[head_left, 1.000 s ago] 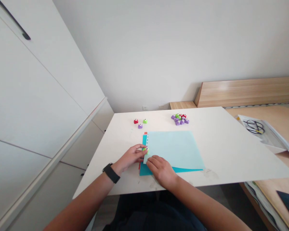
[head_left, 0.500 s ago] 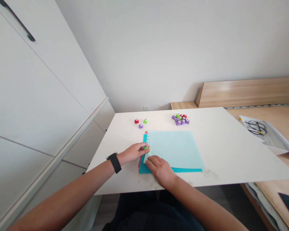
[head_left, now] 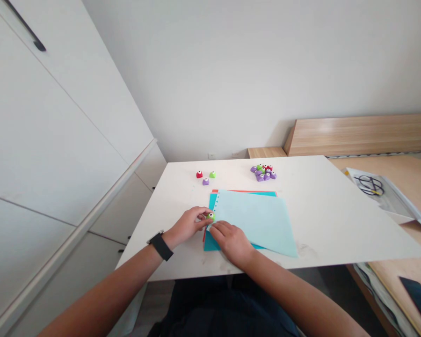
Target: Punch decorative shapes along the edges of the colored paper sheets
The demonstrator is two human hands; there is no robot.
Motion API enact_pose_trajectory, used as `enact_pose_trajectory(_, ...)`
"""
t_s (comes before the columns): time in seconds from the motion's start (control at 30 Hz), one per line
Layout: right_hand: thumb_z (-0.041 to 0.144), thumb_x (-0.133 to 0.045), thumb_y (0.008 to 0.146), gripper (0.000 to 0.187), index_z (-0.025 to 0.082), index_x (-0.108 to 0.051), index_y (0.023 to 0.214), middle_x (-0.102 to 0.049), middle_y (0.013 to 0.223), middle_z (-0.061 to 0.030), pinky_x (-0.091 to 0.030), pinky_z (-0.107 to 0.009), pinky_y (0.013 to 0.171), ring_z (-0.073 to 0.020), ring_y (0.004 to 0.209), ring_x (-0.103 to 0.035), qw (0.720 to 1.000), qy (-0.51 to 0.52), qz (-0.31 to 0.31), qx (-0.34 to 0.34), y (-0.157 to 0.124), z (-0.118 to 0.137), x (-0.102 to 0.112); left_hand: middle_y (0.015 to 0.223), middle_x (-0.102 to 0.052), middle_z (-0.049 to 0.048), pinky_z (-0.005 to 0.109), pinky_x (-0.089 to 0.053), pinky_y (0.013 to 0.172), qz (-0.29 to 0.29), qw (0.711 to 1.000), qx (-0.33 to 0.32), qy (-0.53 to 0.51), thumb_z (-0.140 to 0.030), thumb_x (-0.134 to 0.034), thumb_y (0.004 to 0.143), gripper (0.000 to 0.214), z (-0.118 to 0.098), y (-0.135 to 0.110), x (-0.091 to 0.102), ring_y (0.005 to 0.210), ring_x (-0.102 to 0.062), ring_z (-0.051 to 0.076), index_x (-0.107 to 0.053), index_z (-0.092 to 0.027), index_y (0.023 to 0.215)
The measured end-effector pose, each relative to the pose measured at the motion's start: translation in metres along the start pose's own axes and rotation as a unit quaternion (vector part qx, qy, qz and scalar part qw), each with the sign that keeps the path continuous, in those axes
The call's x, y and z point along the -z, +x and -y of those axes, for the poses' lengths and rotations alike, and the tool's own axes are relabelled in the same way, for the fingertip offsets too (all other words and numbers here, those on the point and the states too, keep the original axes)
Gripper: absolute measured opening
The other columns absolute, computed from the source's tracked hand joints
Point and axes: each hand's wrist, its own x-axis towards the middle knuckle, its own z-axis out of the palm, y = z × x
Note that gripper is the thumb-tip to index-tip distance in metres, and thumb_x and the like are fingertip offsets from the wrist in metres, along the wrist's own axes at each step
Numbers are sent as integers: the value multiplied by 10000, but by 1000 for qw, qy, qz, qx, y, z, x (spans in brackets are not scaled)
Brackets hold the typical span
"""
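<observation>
At the far left stands a white cabinet (head_left: 66, 117), its lower edge running toward the table (head_left: 312, 224). The left hand (head_left: 187, 226), with a black watch (head_left: 160, 246) on its wrist, has its grip closed on a small green piece (head_left: 210, 216), which shows between the fingertips. The piece sits at the left edge of a pale blue sheet (head_left: 256, 224), stubby, with no clear long axis, and the left hand is the nearer one. Just right of it, the right hand (head_left: 231, 243) lies on the sheet's lower left corner, fingers flat and grip open, holding nothing. Under the pale sheet lie a teal sheet (head_left: 210, 242) and a red sheet (head_left: 228, 190). Compared with the earlier frame, the pale sheet has swung clockwise, baring more teal and red along its top edge. Farther back are a red piece (head_left: 199, 174), a green piece (head_left: 212, 174), a purple piece (head_left: 205, 181) and a mixed cluster (head_left: 263, 173). At the right, scissors (head_left: 371, 185) lie in a clear sleeve (head_left: 389, 199) on the bed (head_left: 400, 168).
</observation>
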Motion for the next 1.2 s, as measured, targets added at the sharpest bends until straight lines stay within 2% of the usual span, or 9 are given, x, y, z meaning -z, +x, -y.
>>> enact_pose_trajectory(0.13, 171, -545, 994, 195, 168, -576, 1186, -660, 1172, -117, -553, -348, 874, -234, 1148, -586, 1000, -21, 2, 10, 6, 3, 2, 1083, -694, 108, 327, -565, 737, 19, 986, 76, -146, -544, -801, 734, 582, -2, 2, -2, 922, -664, 235, -657, -169, 1155)
enact_pose_trajectory(0.2, 175, -549, 992, 188, 163, -582, 1176, -662, 1168, -119, -555, -344, 864, -240, 1152, -587, 999, -31, 3, 14, 5, 3, 1, 1125, -684, 109, 314, -565, 753, 16, 975, 114, -188, -543, -784, 760, 569, -5, 2, -2, 966, -656, 226, -648, -175, 1172)
enact_pose_trajectory(0.3, 175, -556, 987, 211, 156, -581, 1195, -659, 1183, -126, -553, -355, 880, -252, 1173, -583, 999, -42, -4, 26, 2, 3, -1, 1128, -676, 94, 286, -559, 724, 21, 973, 138, -183, -575, -712, 822, 513, -12, 3, 1, 979, -644, 213, -661, -193, 1161)
enact_pose_trajectory(0.43, 167, -528, 995, 229, 162, -574, 1220, -648, 1214, -131, -548, -376, 897, -264, 1206, -566, 998, -51, -19, 33, 0, 2, -2, 981, -671, 69, 254, -534, 616, 53, 979, 146, -130, -621, -699, 805, 514, -24, 7, 7, 938, -638, 225, -665, -204, 1104)
enact_pose_trajectory(0.6, 191, -491, 1018, 183, 166, -591, 1169, -656, 1167, -121, -549, -363, 868, -262, 1180, -569, 998, -54, -15, 36, 2, 5, 1, 996, -673, 56, 278, -541, 679, 95, 968, 165, -166, -592, -738, 786, 505, -33, 10, 10, 892, -644, 199, -637, -214, 1105)
enact_pose_trajectory(0.83, 223, -493, 1026, 146, 178, -592, 1123, -646, 1129, -104, -546, -349, 848, -243, 1145, -568, 997, -63, -8, 45, 5, 5, 0, 959, -695, 59, 264, -500, 684, 70, 953, 198, -218, -581, -782, 749, 525, -27, 11, 1, 813, -648, 173, -644, -181, 1060)
enact_pose_trajectory(0.9, 224, -498, 1023, 142, 183, -591, 1122, -639, 1135, -104, -546, -350, 831, -246, 1141, -563, 997, -68, -7, 45, 5, 5, -1, 918, -689, 45, 252, -488, 661, 47, 951, 201, -231, -553, -820, 717, 545, -25, 12, -3, 755, -631, 151, -637, -173, 1063)
enact_pose_trajectory(1.1, 209, -506, 1011, 123, 178, -601, 1082, -634, 1087, -99, -550, -377, 798, -265, 1065, -572, 997, -69, 12, 31, 7, 6, -4, 841, -671, 25, 227, -438, 550, -2, 960, 201, -194, -506, -873, 655, 615, -28, 13, -13, 648, -582, 129, -625, -160, 1099)
enact_pose_trajectory(1.2, 190, -546, 986, 114, 178, -610, 1079, -634, 1089, -110, -554, -385, 817, -272, 1078, -567, 999, -38, 28, -6, 8, 12, -7, 818, -673, 23, 237, -454, 553, -9, 965, 186, -186, -505, -867, 666, 620, -30, 12, -16, 639, -593, 134, -616, -150, 1108)
